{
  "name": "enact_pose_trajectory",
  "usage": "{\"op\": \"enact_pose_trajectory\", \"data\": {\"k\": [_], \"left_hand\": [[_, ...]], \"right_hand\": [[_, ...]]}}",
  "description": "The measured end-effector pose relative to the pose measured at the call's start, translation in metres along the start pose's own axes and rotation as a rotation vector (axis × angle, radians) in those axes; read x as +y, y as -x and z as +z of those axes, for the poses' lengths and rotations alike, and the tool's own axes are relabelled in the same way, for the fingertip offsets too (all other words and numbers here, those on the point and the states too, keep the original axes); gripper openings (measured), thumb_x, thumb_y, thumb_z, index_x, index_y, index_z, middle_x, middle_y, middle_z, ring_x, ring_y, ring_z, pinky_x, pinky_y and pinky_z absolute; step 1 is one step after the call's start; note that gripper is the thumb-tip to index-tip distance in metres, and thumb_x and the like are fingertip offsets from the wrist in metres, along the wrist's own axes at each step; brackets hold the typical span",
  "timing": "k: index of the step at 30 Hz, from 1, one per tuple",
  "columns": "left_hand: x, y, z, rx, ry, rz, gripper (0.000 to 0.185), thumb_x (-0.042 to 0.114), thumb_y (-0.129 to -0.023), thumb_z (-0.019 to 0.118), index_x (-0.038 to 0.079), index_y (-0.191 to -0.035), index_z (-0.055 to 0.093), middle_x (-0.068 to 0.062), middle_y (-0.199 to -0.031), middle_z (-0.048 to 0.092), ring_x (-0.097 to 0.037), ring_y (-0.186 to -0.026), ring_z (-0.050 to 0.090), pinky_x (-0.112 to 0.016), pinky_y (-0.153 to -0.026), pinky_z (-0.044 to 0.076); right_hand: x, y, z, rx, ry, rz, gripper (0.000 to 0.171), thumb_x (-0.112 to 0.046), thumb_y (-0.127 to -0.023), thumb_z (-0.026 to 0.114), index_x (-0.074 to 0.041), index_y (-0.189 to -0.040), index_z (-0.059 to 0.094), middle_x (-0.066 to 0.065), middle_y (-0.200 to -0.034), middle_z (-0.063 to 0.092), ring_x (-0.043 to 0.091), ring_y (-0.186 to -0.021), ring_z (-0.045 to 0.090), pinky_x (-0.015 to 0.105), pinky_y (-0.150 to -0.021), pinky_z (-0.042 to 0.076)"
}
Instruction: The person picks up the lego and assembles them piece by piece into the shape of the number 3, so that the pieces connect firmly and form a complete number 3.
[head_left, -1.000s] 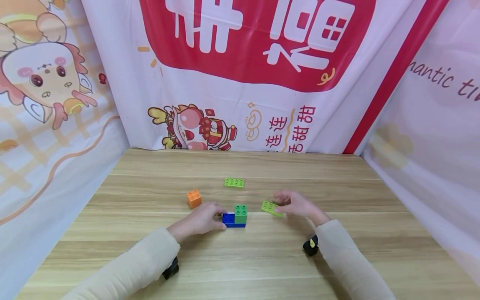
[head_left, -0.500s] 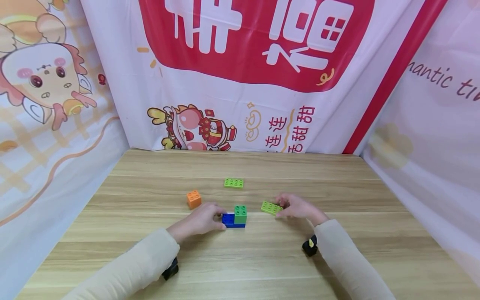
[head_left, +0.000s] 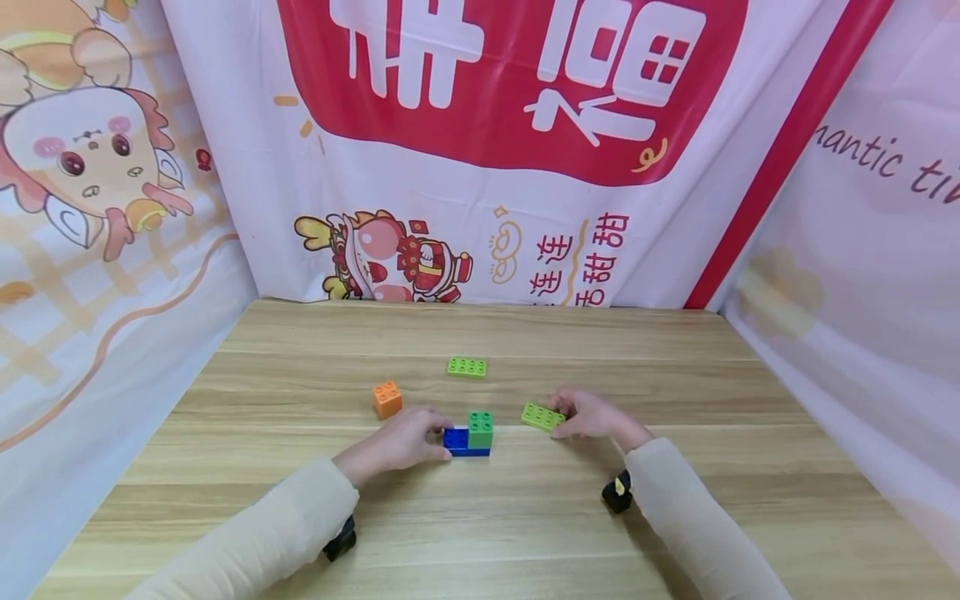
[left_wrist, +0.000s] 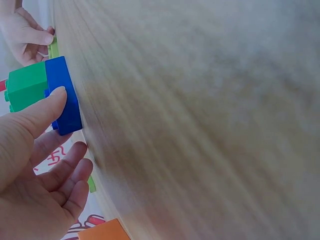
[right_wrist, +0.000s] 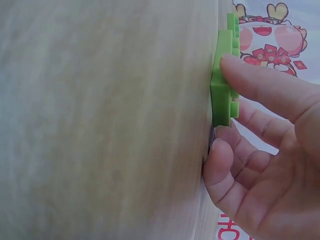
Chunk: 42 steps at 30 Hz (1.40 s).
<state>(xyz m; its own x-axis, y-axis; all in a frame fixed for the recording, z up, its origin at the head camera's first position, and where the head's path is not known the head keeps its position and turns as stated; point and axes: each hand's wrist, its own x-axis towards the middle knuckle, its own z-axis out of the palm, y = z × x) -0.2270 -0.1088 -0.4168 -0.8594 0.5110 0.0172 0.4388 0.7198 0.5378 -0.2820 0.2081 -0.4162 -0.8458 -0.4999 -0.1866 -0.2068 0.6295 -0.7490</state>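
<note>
My left hand (head_left: 405, 437) pinches the left end of a flat blue building brick (head_left: 457, 440) between thumb and index finger; its other fingers curl loosely in the left wrist view. A taller green brick (head_left: 481, 429) sits on the blue brick's right half, studs up. To the right, my right hand (head_left: 592, 414) holds a lime green eight-stud flat brick (head_left: 540, 415) by its right end. In the right wrist view the thumb lies along the near side of this lime brick (right_wrist: 221, 92), which is close to the tabletop, and the index finger is behind it.
Behind the hands lies a second lime flat brick (head_left: 467, 367). An orange four-stud brick (head_left: 387, 401) stands just beyond the left hand. Printed cloth (head_left: 480, 192) hangs at the back and both sides of the wooden table (head_left: 480, 525).
The right hand's fingers have shifted on the lime flat brick, back to its right end, so more of its studs show. The left hand and its bricks have stayed put.
</note>
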Motion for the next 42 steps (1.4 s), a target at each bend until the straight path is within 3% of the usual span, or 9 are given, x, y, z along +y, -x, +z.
{"op": "enact_pose_trajectory", "data": {"k": [12, 21, 32, 42], "left_hand": [[0.0, 0.001, 0.0, 0.018, -0.009, 0.042, 0.042, 0.019, -0.075, 0.077, 0.001, -0.111, 0.065, -0.009, -0.101, 0.062, -0.022, -0.092, 0.056, -0.039, -0.081, 0.045], [-0.001, 0.002, 0.0, 0.021, -0.005, 0.054, 0.041, 0.019, -0.075, 0.077, 0.002, -0.111, 0.065, -0.008, -0.099, 0.062, -0.022, -0.091, 0.057, -0.039, -0.08, 0.045], [0.0, 0.003, -0.002, 0.029, 0.011, 0.053, 0.041, 0.019, -0.075, 0.077, 0.002, -0.11, 0.065, -0.009, -0.101, 0.063, -0.025, -0.094, 0.057, -0.04, -0.082, 0.045], [-0.001, 0.002, -0.001, 0.024, 0.009, 0.043, 0.041, 0.02, -0.075, 0.077, 0.002, -0.11, 0.065, -0.009, -0.101, 0.063, -0.024, -0.094, 0.056, -0.04, -0.082, 0.044]], "right_hand": [[-0.004, 0.002, 0.0, 0.012, -0.062, 0.043, 0.027, -0.002, -0.078, 0.069, -0.003, -0.101, 0.057, 0.01, -0.089, 0.05, 0.017, -0.068, 0.047, 0.026, -0.054, 0.042], [-0.012, 0.004, -0.005, 0.062, -0.061, -0.008, 0.029, -0.004, -0.078, 0.07, -0.001, -0.105, 0.059, 0.011, -0.09, 0.055, 0.021, -0.079, 0.052, 0.034, -0.064, 0.049], [-0.026, 0.004, -0.007, 0.085, -0.044, -0.047, 0.031, -0.01, -0.08, 0.07, -0.005, -0.11, 0.062, 0.009, -0.09, 0.058, 0.02, -0.079, 0.055, 0.032, -0.065, 0.049], [-0.044, 0.007, -0.008, 0.108, 0.019, -0.152, 0.036, -0.013, -0.079, 0.072, -0.005, -0.112, 0.062, 0.007, -0.092, 0.059, 0.022, -0.082, 0.054, 0.033, -0.066, 0.048]]}}
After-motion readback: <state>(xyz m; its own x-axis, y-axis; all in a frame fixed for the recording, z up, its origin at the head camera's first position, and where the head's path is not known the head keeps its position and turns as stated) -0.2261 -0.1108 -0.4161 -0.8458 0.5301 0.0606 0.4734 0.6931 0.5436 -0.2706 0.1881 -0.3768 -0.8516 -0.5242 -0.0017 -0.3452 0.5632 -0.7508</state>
